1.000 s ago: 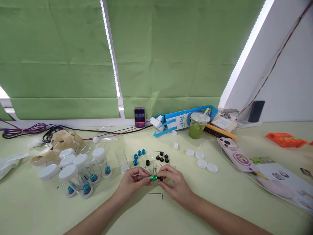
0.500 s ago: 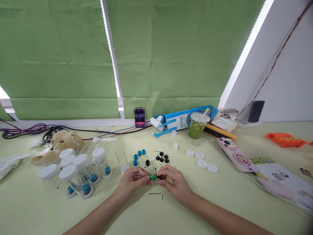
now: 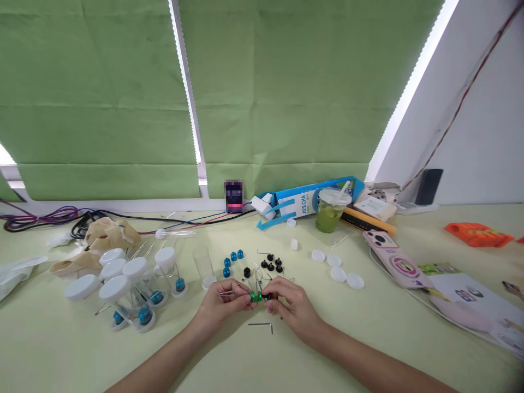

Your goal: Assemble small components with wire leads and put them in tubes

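Left fingers [image 3: 243, 300] pinching green piece [image 3: 256, 296], right fingers [image 3: 282, 287] pinching black piece [image 3: 267, 296], packaging [image 3: 292, 208] reading "JO'S CHA"

Bare forearms [image 3: 178, 349], fingers [image 3: 281, 289] apparently slender

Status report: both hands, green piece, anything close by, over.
Left hand pinching green piece. Right hand pinching black part beside it. Bent metal key lying close, touching neither hand.

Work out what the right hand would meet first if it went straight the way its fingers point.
Likely the green piece held by the left hand, just past the black part that the right hand holds; whether green and black touch is unclear.
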A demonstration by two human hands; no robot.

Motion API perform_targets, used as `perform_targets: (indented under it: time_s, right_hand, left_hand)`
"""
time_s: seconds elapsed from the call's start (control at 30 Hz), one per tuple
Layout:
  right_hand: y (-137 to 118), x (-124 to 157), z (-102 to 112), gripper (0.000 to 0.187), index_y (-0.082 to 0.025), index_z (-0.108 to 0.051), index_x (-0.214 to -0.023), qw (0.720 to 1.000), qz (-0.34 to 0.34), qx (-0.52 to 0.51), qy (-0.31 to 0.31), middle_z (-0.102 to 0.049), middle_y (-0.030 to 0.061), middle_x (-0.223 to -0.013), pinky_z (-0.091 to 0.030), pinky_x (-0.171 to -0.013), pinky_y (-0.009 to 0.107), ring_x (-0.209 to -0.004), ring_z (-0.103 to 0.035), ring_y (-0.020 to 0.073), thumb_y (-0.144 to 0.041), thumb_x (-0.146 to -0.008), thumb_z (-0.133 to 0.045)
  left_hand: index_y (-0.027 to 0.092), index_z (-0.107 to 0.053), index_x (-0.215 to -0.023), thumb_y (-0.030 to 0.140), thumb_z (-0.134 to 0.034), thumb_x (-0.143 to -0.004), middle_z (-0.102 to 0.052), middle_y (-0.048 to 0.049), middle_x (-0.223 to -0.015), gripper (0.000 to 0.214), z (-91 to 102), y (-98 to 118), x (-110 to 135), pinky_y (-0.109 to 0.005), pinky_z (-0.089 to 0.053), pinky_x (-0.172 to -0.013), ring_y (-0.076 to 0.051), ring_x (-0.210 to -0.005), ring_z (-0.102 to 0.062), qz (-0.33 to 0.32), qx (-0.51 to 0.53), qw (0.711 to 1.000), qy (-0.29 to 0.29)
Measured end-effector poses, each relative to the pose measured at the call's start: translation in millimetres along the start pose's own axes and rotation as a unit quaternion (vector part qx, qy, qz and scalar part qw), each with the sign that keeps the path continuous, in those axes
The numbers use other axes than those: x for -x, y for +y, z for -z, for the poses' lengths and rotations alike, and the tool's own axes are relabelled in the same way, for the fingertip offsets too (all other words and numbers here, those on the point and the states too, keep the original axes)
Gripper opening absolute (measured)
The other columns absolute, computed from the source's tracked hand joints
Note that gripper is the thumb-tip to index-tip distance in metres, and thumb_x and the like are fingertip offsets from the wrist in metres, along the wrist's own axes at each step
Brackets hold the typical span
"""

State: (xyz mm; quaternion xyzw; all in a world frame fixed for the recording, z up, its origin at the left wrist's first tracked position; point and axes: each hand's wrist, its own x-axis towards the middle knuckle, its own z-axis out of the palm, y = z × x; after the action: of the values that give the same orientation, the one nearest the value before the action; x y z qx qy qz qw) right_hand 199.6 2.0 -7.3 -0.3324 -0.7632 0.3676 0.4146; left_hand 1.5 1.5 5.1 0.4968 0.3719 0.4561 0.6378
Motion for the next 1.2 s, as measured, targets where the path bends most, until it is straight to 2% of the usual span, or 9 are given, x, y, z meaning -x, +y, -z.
perform_targets:
  time_s: [0.27, 0.5, 1.2]
  right_hand:
    - [-1.5, 0.5, 0.4, 0.017, -0.019, -0.058, -0.094, 1.000, 0.002, 0.007, -0.006, -0.050, 0.0047, -0.085, -0.047, -0.058, 0.024, -0.065, -0.051, 0.0113, -0.026, -0.087, -0.044]
    - [-6.8, -1.2, 1.8, 0.015, -0.019, -0.059, -0.090, 0.996, 0.023, 0.087, 0.005, -0.054, 0.0043, -0.081, -0.042, -0.061, 0.025, -0.070, -0.050, 0.0138, -0.025, -0.087, -0.045]
    - [-5.5, -1.9, 1.6, 0.017, -0.019, -0.057, -0.089, 0.994, 0.020, 0.110, -0.003, -0.054, 0.0031, -0.078, -0.040, -0.064, 0.025, -0.071, -0.050, 0.0137, -0.024, -0.089, -0.041]
  left_hand:
    - [0.012, -0.062, -0.065, 0.026, -0.070, -0.064, -0.066, -0.0069, -0.079, 0.016, -0.7, 1.5, 0.1, -0.035, -0.050, -0.073, -0.021, -0.072, -0.065, -0.004, -0.028, 1.000, -0.006]
    - [0.013, -0.062, -0.064, 0.026, -0.071, -0.064, -0.065, -0.0062, -0.079, 0.016, -0.1, 0.9, 0.9, -0.036, -0.050, -0.074, -0.021, -0.073, -0.065, 0.000, -0.015, 1.000, -0.010]
    - [0.013, -0.062, -0.065, 0.027, -0.071, -0.064, -0.067, -0.0070, -0.080, 0.016, -1.1, 0.8, 1.7, -0.036, -0.050, -0.075, -0.022, -0.075, -0.065, -0.002, -0.020, 1.000, -0.015]
